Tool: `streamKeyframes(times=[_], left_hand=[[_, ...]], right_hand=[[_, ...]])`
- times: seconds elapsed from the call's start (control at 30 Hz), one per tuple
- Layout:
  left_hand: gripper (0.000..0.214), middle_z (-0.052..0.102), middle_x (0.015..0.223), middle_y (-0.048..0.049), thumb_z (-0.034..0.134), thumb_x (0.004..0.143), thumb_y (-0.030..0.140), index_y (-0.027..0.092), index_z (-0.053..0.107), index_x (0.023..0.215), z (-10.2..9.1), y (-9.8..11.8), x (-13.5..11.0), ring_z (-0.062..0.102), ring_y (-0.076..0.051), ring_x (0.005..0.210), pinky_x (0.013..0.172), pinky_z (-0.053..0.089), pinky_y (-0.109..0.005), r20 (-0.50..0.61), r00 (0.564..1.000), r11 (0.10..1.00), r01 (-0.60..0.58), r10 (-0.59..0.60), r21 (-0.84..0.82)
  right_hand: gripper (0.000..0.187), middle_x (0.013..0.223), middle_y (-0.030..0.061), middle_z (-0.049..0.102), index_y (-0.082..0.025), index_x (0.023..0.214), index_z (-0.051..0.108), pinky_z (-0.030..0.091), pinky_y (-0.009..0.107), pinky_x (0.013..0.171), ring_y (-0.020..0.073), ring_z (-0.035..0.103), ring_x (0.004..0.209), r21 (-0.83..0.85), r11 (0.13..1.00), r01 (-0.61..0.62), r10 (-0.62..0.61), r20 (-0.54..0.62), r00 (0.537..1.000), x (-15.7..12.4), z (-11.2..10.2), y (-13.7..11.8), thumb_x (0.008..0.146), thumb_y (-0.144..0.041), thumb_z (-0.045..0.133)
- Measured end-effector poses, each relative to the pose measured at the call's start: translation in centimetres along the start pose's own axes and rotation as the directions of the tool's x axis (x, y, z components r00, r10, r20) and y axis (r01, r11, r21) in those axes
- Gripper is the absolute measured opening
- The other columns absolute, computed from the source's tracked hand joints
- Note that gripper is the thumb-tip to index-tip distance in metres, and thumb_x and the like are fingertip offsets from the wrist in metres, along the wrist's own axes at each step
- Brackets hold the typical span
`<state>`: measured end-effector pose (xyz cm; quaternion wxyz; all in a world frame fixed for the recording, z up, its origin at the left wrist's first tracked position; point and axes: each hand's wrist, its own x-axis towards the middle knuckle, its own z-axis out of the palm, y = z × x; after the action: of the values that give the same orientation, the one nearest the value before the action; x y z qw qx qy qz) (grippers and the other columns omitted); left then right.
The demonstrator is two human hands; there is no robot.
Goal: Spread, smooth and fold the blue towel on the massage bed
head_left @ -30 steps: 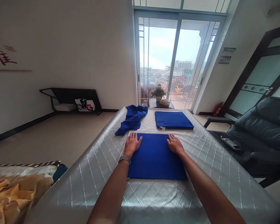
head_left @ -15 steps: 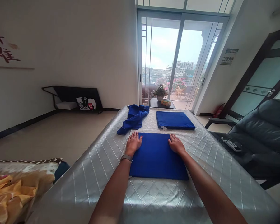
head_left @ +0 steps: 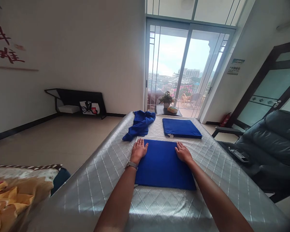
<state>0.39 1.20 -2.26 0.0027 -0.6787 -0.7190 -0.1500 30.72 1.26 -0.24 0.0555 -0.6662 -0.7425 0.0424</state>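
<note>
A folded blue cloth lies flat on a silver quilted surface in front of me. My left hand rests flat on its far left corner, fingers stretched out. My right hand lies flat on the far right corner, fingers also spread. Beyond it lies a second folded blue cloth. A crumpled blue cloth sits to the far left of that one.
A dark leather chair with a remote on its arm stands on the right. A small table with a potted plant stands before the glass balcony doors. Yellow patterned fabric lies at the lower left. A low black shelf lines the left wall.
The view has tilted up slightly. Both hands stay flat on the cloth's far corners.
</note>
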Motion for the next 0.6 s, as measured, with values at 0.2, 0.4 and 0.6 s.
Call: streamKeyframes(times=[0.2, 0.4, 0.6], left_hand=[[0.066, 0.035, 0.160, -0.0169, 0.024, 0.103, 0.049, 0.009, 0.037, 0.154, -0.23, 0.00, -0.01, 0.029, -0.028, 0.150, 0.122, 0.023, -0.046, 0.007, 1.000, 1.000, -0.002, 0.002, -0.031], [0.065, 0.035, 0.159, -0.0176, 0.024, 0.103, 0.047, 0.008, 0.039, 0.153, -0.52, 0.01, -0.24, 0.030, -0.029, 0.149, 0.122, 0.024, -0.046, 0.000, 1.000, 0.999, 0.002, -0.002, -0.035], [0.066, 0.033, 0.161, -0.0177, 0.025, 0.103, 0.046, 0.005, 0.037, 0.153, -0.67, 0.16, -0.35, 0.029, -0.027, 0.150, 0.123, 0.022, -0.042, 0.017, 1.000, 1.000, 0.010, -0.010, -0.007]], right_hand=[[0.065, 0.166, 0.0076, 0.021, -0.010, 0.159, 0.023, 0.012, 0.033, 0.123, 0.0158, 0.014, 0.153, -0.008, 1.000, 0.000, 0.000, 0.007, 1.000, -0.03, -0.06, 0.05, 0.103, -0.041, 0.020], [0.065, 0.166, 0.0074, 0.020, -0.010, 0.159, 0.022, 0.012, 0.034, 0.123, 0.0160, 0.012, 0.153, -0.002, 1.000, -0.002, 0.002, 0.022, 1.000, -0.01, -0.10, 0.03, 0.103, -0.042, 0.019], [0.064, 0.166, 0.0081, 0.020, -0.008, 0.159, 0.023, 0.011, 0.034, 0.123, 0.0158, 0.013, 0.153, -0.003, 1.000, 0.004, -0.004, 0.016, 1.000, -0.10, -0.18, -0.02, 0.103, -0.040, 0.019]])
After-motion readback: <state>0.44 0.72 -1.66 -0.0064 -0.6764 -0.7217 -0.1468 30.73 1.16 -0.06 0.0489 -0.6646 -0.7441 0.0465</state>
